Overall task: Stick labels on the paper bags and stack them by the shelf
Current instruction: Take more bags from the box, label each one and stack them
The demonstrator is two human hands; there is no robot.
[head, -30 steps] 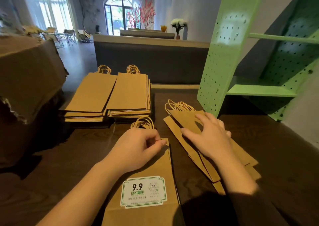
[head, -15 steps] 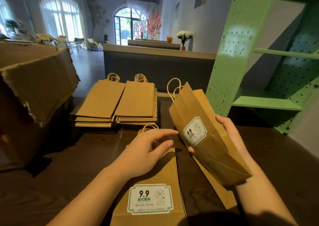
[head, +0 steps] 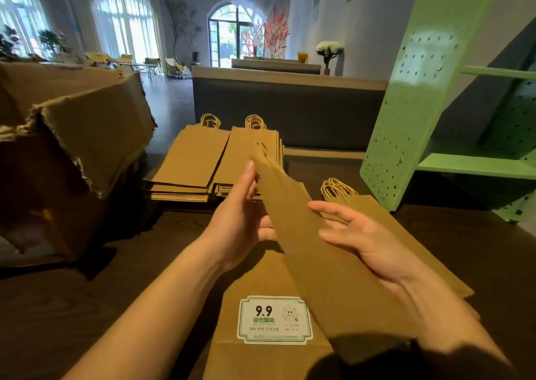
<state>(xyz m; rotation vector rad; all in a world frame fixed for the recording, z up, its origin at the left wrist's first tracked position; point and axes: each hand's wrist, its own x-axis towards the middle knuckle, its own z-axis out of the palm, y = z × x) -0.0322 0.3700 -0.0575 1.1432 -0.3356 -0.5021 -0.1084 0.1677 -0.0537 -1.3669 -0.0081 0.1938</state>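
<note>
I hold a brown paper bag [head: 322, 263] tilted in the air between both hands, its plain side towards me and its handles pointing away. My left hand [head: 243, 217] lies along its left edge with straight fingers. My right hand [head: 362, 243] presses its right side, fingers spread and straight. Below it a second bag [head: 255, 356] lies flat on the table with a white and green "9.9" label [head: 274, 320] on it. A pile of bags [head: 412, 243] lies to the right by the green shelf [head: 406, 118], rope handles [head: 338, 188] towards the shelf.
Two stacks of plain bags [head: 191, 159] [head: 246, 153] lie at the table's far side. A torn cardboard box [head: 87, 136] stands on the left. The dark wooden table [head: 87, 307] runs under everything. A low grey partition [head: 290, 109] is behind the stacks.
My right hand lifted a labelled bag off the right pile and swung it to the middle. Its label has turned out of sight. My left hand left the lying bag and came up against the raised one.
</note>
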